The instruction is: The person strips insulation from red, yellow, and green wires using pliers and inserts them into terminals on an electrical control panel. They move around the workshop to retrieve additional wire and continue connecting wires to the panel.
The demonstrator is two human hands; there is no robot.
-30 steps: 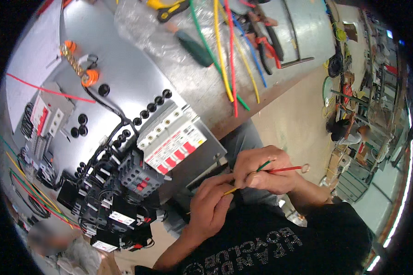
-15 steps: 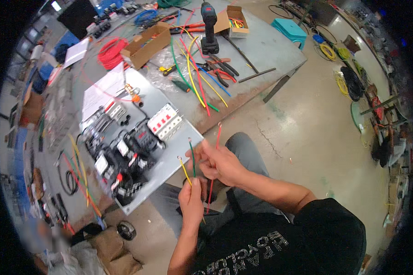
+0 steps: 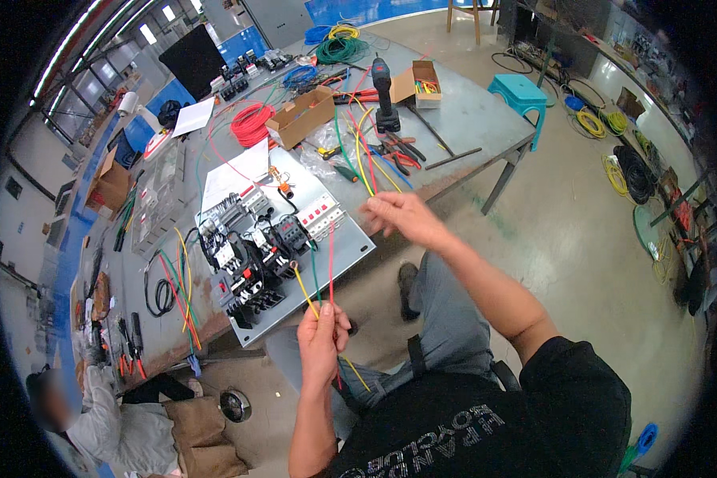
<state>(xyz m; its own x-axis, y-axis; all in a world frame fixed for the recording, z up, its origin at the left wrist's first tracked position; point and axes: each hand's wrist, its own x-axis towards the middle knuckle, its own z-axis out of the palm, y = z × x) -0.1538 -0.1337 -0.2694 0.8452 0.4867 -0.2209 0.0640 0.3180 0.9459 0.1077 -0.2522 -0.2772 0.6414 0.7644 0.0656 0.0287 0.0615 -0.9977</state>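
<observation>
My left hand (image 3: 320,338) is closed on a bunch of thin wires: a yellow wire (image 3: 303,284), a green wire (image 3: 314,267) and a red wire (image 3: 331,263). The yellow one ends in a ring terminal. Their tails hang below the fist. My right hand (image 3: 410,219) is at the table's front edge, fingers bent together beside the near ends of loose yellow and red wires (image 3: 364,155); whatever is between the fingertips is hidden. Left of the hands, a grey metal panel (image 3: 358,248) carries breakers (image 3: 320,213) and black contactors (image 3: 251,263).
On the metal table (image 3: 474,131) stand a cordless drill (image 3: 383,88), cardboard boxes (image 3: 303,117), pliers (image 3: 402,151) and a red wire coil (image 3: 252,123). A turquoise stool (image 3: 519,92) is beyond the right corner. A co-worker in grey (image 3: 123,430) sits at lower left.
My right hand has left the held red wire and moved up and away to the table edge. My left hand keeps the wires. The view has shifted, showing more of the room.
</observation>
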